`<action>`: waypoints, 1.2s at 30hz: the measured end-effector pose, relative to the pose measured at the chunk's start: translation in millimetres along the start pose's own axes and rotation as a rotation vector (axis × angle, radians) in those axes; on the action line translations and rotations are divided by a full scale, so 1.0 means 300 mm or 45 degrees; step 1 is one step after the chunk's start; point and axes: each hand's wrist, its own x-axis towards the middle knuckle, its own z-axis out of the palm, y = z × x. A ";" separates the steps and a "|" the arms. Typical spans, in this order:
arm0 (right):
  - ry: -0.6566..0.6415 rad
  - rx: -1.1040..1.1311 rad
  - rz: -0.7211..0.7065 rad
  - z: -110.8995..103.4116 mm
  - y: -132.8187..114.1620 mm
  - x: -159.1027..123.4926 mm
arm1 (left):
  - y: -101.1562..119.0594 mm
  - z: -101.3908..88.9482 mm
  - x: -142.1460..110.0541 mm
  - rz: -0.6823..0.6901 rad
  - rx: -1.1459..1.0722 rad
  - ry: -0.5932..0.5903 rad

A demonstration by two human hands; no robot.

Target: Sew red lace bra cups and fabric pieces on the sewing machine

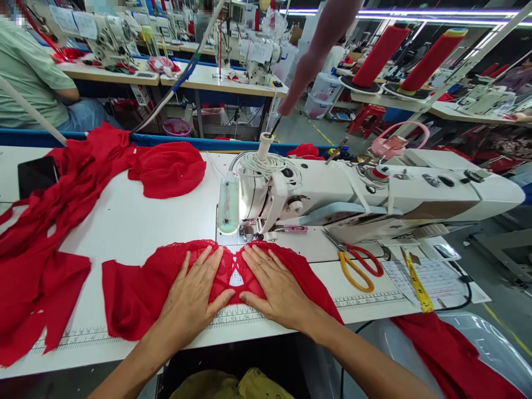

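A red lace garment piece [224, 277] lies spread on the white sewing table [137, 221], with a small crossed-strap opening at its middle. My left hand [193, 288] rests flat on its left half, fingers spread. On the right half lies my right hand [274, 285], also flat, its thumb pointing toward the left thumb. Just beyond my fingertips stand the presser foot and needle area of the white sewing machine [324, 188]; the garment's upper lace edge lies close to it. Neither hand grips anything.
Scissors [355, 260] with orange and red handles lie right of the garment, near a yellow measuring tape [418, 282] on a written sheet. Heaped red fabric [83, 183] covers the table's left, beside a black phone [38, 176]. A plastic bin [477, 332] holds red cloth. A person [37, 77] sits beyond.
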 end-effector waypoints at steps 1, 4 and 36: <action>-0.008 -0.004 0.003 0.000 -0.001 0.001 | 0.001 0.000 0.000 -0.003 -0.004 0.000; -0.011 -0.010 0.001 -0.001 -0.003 0.000 | 0.002 -0.001 0.001 -0.010 -0.013 0.002; 0.398 -0.076 -0.076 -0.038 -0.042 0.032 | 0.009 -0.015 0.003 0.073 -0.038 0.043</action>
